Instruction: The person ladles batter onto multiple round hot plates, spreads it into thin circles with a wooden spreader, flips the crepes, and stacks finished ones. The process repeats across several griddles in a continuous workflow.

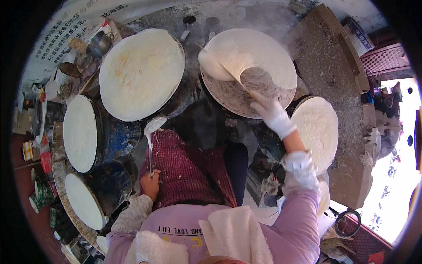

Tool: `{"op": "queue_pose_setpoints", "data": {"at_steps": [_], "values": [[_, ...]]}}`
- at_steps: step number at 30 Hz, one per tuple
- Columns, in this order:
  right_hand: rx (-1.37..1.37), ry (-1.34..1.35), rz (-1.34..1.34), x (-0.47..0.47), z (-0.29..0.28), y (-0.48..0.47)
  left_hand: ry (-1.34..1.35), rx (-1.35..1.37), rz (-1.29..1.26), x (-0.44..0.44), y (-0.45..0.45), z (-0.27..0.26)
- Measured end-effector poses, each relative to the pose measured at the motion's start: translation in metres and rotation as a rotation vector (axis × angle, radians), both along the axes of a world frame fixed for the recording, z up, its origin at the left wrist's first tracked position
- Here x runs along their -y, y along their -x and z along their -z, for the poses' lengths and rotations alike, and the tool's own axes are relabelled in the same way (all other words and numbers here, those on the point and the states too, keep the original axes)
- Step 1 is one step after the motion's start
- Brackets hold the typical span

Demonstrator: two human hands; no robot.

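Note:
My right hand (272, 117), in a white glove, is closed around the thin handle of a batter spreader (227, 70). The spreader lies across a round griddle (221, 94), where pale batter (263, 46) covers the upper part and a bare dark patch shows lower down. Bare and low at my left side, my left hand (150, 185) grips the metal handle of a ladle (155, 124). The ladle's bowl is coated in white batter and sits beside my red checked apron (184, 171). Another griddle at upper left carries a full pancake (141, 74) with faint brown spots.
More batter-covered rounds stand at left (80, 133), lower left (85, 201) and right (316, 133). A brown board (329, 99) with scattered shreds curves along the right. A metal pot (99, 44) stands at upper left. A ring-shaped stand (348, 223) is at lower right.

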State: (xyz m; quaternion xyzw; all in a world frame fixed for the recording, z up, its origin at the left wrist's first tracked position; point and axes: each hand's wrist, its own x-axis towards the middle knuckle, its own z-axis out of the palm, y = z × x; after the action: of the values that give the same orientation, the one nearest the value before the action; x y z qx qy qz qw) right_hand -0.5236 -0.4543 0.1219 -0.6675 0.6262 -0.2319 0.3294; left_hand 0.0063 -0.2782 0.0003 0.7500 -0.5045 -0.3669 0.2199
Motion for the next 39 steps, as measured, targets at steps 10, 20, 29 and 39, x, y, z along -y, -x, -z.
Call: {"op": "queue_pose_setpoints", "data": {"at_steps": [10, 20, 29, 39], "values": [[0.421, -0.353, 0.466, -0.036, -0.002, 0.005, 0.074, 0.023, 0.111, 0.011, 0.013, -0.025], [0.847, -0.182, 0.489, -0.061, 0.014, -0.085, 0.095, -0.031, 0.112, 0.007, -0.009, -0.003], [1.108, -0.267, 0.965, -0.079, 0.042, -0.246, 0.070, -0.117, 0.073, 0.006, -0.017, 0.001], [1.034, 0.046, 0.824, 0.087, 0.055, -0.278, 0.153, -0.202, 0.091, 0.009, -0.033, 0.008]]}}
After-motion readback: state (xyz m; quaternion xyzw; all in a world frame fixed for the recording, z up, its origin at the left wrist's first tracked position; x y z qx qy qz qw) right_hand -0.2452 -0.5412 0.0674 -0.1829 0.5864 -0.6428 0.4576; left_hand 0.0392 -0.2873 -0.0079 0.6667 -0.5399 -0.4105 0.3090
